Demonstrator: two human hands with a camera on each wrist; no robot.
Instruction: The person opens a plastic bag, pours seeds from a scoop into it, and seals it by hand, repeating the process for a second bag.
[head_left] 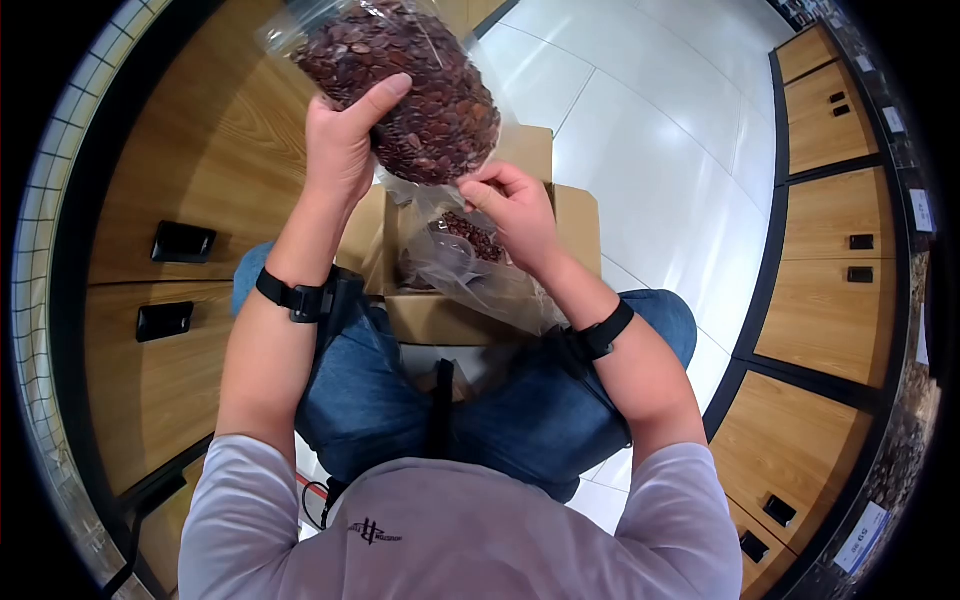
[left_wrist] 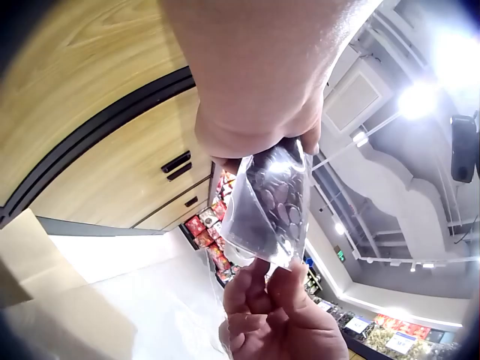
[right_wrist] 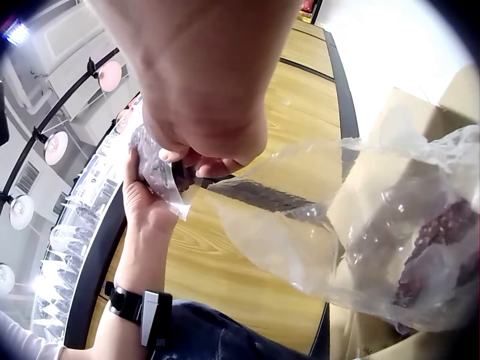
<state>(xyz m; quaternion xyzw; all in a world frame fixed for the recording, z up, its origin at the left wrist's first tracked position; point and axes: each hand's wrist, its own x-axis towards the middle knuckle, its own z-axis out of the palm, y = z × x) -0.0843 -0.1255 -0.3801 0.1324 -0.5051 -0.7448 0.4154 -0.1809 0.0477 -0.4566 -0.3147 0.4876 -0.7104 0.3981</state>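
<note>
A clear bag of dark reddish-brown flat seeds (head_left: 425, 100) is held up in the head view. The left hand (head_left: 345, 140) grips its left side, thumb across the front. At its lower right corner the right hand (head_left: 512, 212) pinches the edge between thumb and fingers; the left wrist view shows this right hand (left_wrist: 281, 319) at the bag's end (left_wrist: 277, 202). Below stands an open cardboard box (head_left: 575, 225) with a large clear plastic liner (head_left: 500, 290) and more dark red pieces (head_left: 470, 235) inside. In the right wrist view the liner (right_wrist: 300, 255) hangs below the right hand (right_wrist: 206, 142).
Wooden cabinet doors (head_left: 220, 130) with black handles stand on the left, and more cabinets (head_left: 825, 220) on the right. A pale tiled floor (head_left: 660, 130) lies beyond the box. The person's knees (head_left: 660, 320) flank the box.
</note>
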